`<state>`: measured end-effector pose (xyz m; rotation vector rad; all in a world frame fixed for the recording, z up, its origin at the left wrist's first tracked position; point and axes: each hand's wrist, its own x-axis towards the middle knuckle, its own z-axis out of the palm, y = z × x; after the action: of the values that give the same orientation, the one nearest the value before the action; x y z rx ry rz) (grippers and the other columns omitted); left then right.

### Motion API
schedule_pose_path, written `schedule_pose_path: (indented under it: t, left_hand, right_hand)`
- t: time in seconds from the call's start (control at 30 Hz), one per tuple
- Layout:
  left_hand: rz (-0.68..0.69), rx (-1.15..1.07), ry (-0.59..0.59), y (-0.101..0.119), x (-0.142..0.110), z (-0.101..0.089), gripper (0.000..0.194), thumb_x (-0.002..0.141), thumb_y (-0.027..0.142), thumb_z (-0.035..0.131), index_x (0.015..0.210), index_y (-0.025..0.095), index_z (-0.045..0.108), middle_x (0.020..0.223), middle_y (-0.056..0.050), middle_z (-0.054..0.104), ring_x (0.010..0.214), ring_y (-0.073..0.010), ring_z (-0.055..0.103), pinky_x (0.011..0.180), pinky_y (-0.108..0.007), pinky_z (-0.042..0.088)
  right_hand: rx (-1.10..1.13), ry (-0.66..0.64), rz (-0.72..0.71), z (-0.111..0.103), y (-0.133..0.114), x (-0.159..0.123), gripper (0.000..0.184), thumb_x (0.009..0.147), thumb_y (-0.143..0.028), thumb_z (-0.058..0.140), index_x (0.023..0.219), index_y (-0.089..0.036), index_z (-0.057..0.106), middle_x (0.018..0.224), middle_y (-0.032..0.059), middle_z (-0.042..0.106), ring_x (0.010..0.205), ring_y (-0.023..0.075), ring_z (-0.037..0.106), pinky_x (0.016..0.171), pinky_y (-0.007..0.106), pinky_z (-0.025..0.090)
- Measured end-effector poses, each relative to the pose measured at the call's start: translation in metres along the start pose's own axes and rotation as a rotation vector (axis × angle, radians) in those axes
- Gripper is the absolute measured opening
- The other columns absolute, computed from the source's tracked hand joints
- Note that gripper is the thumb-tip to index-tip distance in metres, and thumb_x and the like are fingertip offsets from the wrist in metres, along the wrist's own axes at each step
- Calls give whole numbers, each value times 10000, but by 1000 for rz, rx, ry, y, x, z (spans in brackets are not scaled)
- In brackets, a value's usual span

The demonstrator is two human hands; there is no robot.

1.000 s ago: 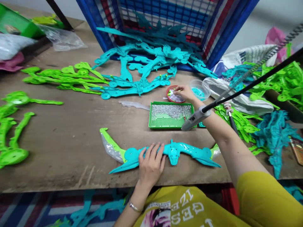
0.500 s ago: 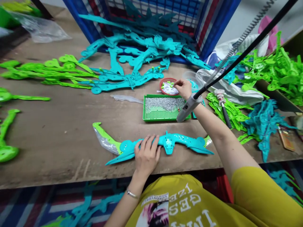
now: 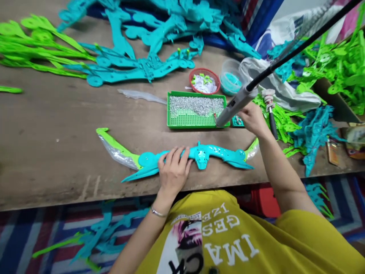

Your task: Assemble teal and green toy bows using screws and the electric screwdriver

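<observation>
My left hand (image 3: 173, 171) lies with fingers spread on a glossy turquoise plastic dinosaur-shaped piece (image 3: 201, 156), pressing it to the table. Clear film covers its lime-green end (image 3: 116, 150). My right hand (image 3: 252, 118) grips a grey hot-fix applicator pen (image 3: 235, 107), its tip at the right edge of a green perforated tray (image 3: 196, 126). That tray holds silver rhinestones (image 3: 196, 105). A small red basket (image 3: 204, 80) with green bits and white paper stands just behind the tray.
A clear bowl (image 3: 230, 78) of turquoise bits stands next to the basket. Turquoise (image 3: 159, 30) and lime (image 3: 37, 49) plastic pieces lie heaped across the wooden table (image 3: 57, 133). A black rod (image 3: 302, 47) crosses above my right hand. More lime pieces (image 3: 339, 68) fill the right side.
My right hand has moved from the red basket rightward to the grey pen, whose tip now reaches the tray. My left hand stays on the piece. The whole view has tilted lower.
</observation>
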<state>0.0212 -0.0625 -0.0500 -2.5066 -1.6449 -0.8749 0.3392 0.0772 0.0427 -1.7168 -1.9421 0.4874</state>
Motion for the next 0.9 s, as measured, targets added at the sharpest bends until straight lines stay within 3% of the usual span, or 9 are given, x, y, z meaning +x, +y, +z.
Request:
schedule_pose_path:
  t: [0.13,0.23,0.4,0.73,0.9]
  left_hand:
    - [-14,-6,4,-1,-3,4,400,1000,345,578,1372,210,634,1279,-133,729,1207,-301,633,1040,-451,323]
    - [-29,-24,2,0,-5,5,399,997,372,589,1354,206,652,1271,-141,729,1208,-310,625,1048,-458,299]
    - [-29,-15,12,0,-8,6,408,1002,396,580,1361,216,648,1261,-138,729,1198,-302,618,1055,-455,288]
    - [-40,-20,17,0,-9,8,397,998,403,592,1344,220,662,1269,-125,733,1204,-303,618,1052,-448,290]
    - [-50,-43,13,0,-9,8,397,993,406,601,1339,224,669,1267,-128,733,1206,-307,623,1048,-452,295]
  right_hand:
    - [54,-95,108,6,-35,-72,240,862,-265,608,983,-184,799,873,54,755,847,200,678,812,352,510]
    - [82,-146,259,20,-57,-97,192,774,-231,630,878,-151,770,743,29,736,651,147,625,648,281,459]
    - [1,-226,411,32,-65,-101,92,674,-190,625,696,-159,709,632,14,689,594,144,593,607,269,416]
    - [-16,-214,444,42,-67,-98,102,670,-223,631,676,-162,712,642,22,691,601,152,583,598,274,396]
    - [-89,-221,451,44,-68,-98,108,692,-211,638,695,-160,733,683,44,727,654,183,643,624,283,414]
